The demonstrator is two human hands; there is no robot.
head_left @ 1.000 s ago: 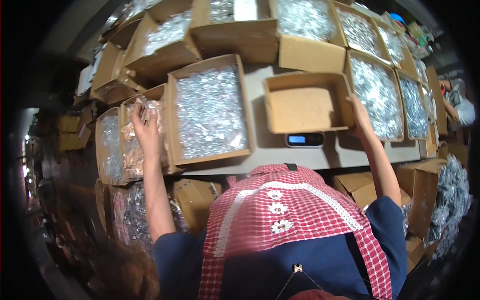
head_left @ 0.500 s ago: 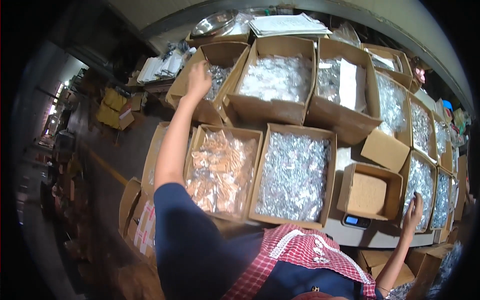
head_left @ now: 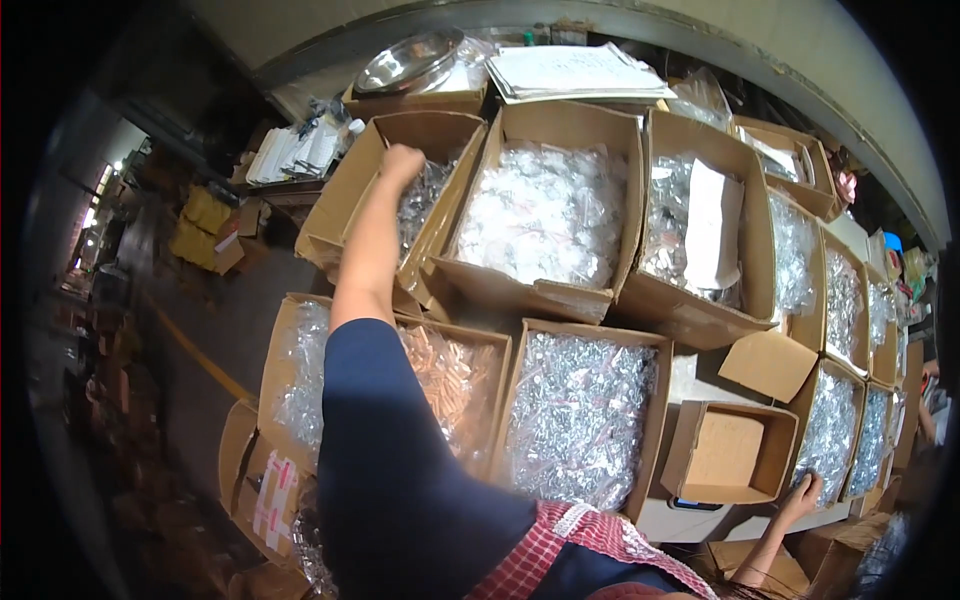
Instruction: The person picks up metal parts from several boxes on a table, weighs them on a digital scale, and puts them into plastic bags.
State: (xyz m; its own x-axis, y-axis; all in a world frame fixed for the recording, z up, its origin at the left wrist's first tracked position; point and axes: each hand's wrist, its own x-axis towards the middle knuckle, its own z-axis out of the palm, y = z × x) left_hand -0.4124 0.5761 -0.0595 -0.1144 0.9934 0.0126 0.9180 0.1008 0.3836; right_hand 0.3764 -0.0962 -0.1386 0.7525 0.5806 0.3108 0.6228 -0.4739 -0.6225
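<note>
My left arm stretches out to the far left cardboard box [head_left: 345,190], which holds small packets of dark metal parts [head_left: 425,200]. Over that box, my left hand [head_left: 403,163] is closed, its fingers curled down mostly out of sight; what they hold cannot be made out. At the right, my right hand [head_left: 800,497] rests at the near edge of a box of clear plastic packets [head_left: 830,425] with shiny parts. Its fingers are slightly apart and touch the packets; no held thing shows. Beside it, a small bare-bottomed carton [head_left: 728,450] sits on a digital scale [head_left: 695,505].
Nearby boxes hold clear packets [head_left: 540,215], silvery packets [head_left: 580,415] and copper-coloured parts [head_left: 450,385]. White paper [head_left: 712,225] lies in another box. Behind them are a metal bowl [head_left: 408,62] and stacked sheets [head_left: 575,72]. A taped carton [head_left: 272,505] stands at the lower left.
My body leans further forward, and the whole view has shifted. My left hand has curled more tightly over the far left box. My right hand has drawn back toward its box's near edge.
</note>
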